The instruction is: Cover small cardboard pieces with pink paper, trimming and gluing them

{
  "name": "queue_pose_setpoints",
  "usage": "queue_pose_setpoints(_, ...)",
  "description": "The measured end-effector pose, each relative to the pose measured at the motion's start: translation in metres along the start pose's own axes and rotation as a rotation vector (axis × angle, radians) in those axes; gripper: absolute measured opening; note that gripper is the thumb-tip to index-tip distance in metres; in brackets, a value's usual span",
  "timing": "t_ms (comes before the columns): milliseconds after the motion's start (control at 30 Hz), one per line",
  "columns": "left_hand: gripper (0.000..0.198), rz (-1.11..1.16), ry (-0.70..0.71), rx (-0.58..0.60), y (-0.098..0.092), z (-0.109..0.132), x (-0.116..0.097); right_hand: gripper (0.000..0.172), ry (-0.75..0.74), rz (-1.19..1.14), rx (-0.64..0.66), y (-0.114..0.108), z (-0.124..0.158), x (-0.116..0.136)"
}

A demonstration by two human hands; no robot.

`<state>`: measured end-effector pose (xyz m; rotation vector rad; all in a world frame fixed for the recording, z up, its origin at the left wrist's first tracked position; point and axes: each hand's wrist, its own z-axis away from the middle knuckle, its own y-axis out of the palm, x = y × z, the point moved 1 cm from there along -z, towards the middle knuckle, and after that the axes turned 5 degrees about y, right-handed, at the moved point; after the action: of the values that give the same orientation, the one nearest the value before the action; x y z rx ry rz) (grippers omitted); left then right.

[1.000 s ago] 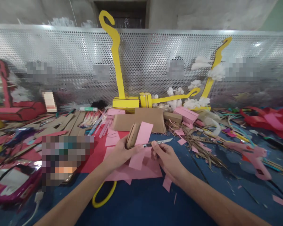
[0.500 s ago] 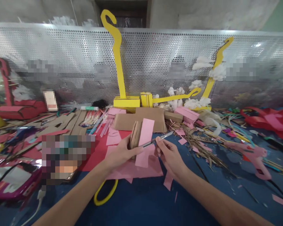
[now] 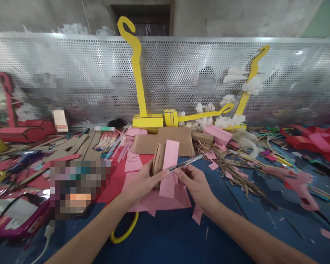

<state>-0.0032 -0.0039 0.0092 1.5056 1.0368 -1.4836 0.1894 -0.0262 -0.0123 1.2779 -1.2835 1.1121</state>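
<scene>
My left hand (image 3: 145, 179) is closed around a small layered cardboard block (image 3: 158, 159), its thumb across the front. A strip of pink paper (image 3: 171, 152) stands along the block's right side. A slim utility knife (image 3: 191, 161) with a silver blade slants up to the right in front of the strip, its lower end near my left thumb. My right hand (image 3: 194, 181) is closed on the knife, its thumb tip close to the pink strip. Below lies a larger pink sheet (image 3: 151, 203) on red paper (image 3: 112, 179).
A brown cardboard piece (image 3: 178, 134) and yellow hook-shaped models (image 3: 139, 80) stand in front of a perforated metal panel (image 3: 93, 66). At right lies a pink glue gun (image 3: 294, 179) near scraps. A yellow loop handle (image 3: 125, 238) pokes out from under the pink sheet. Cardboard strips (image 3: 79, 143) lie left.
My right thumb has shifted left and down along the knife, toward the pink strip. My left hand keeps its hold on the block. The view has tilted slightly upward.
</scene>
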Motion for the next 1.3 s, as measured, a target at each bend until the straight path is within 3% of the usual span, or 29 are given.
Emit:
queue_pose_setpoints(167,0.057,0.024,-0.036,0.048,0.000,0.000,0.004,0.041,-0.075,0.074,-0.053,-0.003,0.000,0.003)
queue_pose_setpoints(367,0.052,0.264,-0.137,0.067,0.004,0.002,0.009,0.017,-0.309,0.239,-0.153,-0.002,0.008,0.009)
queue_pose_setpoints(500,0.055,0.282,-0.177,0.097,0.006,0.004,0.004,0.015,-0.509,0.437,-0.107,-0.001,0.012,0.015)
queue_pose_setpoints(600,0.056,0.242,-0.195,0.111,0.006,0.005,0.004,0.014,-0.575,0.570,-0.062,-0.002,0.011,0.015)
queue_pose_setpoints(1000,0.057,0.213,-0.220,0.125,0.009,0.006,0.001,0.014,-1.045,1.086,-0.074,-0.019,0.001,0.018)
queue_pose_setpoints(1100,0.058,0.205,-0.223,0.125,0.009,0.006,0.000,0.010,-1.047,1.040,-0.092,-0.018,0.000,0.020)
queue_pose_setpoints(1300,0.054,0.226,-0.261,0.072,0.006,0.004,0.003,0.016,-0.854,0.735,-0.168,-0.024,0.002,0.027)
